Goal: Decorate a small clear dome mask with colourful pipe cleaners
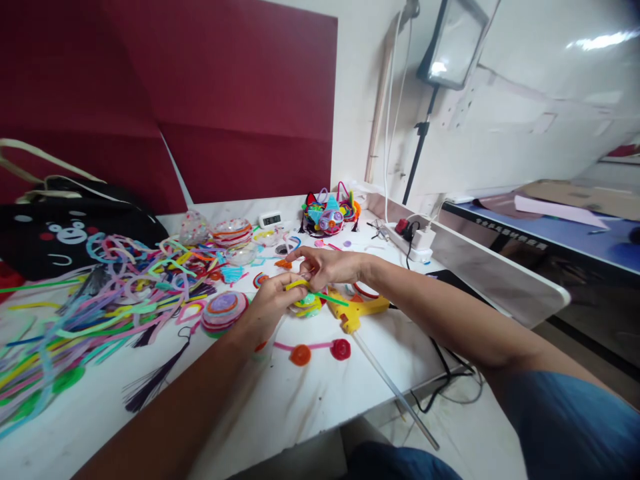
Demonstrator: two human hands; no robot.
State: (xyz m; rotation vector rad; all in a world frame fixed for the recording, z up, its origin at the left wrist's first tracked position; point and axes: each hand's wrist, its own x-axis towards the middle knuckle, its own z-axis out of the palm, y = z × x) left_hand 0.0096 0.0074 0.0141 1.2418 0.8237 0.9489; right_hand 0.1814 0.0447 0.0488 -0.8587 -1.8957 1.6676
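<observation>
My left hand [274,299] and my right hand [327,268] meet over the table, both with fingers pinched. A yellow pipe cleaner [297,284] is in the left fingers, and the right fingertips close at its upper end. From there a green pipe cleaner [331,298] sticks out to the right; whether the two are joined is hidden. Just below my hands sits a yellow-and-green coiled piece [309,308]. To the right lies a yellow glue gun [369,307] with a long clear glue stick [393,380] projecting past the table edge.
An orange coil [301,355] and a red coil [341,349] lie near me. Left are a striped coiled dome [225,311], a dark tassel [150,387] and heaped pipe cleaners [145,280]. Behind stand a clock [270,219], a colourful decorated piece [330,219] and a power strip [406,245].
</observation>
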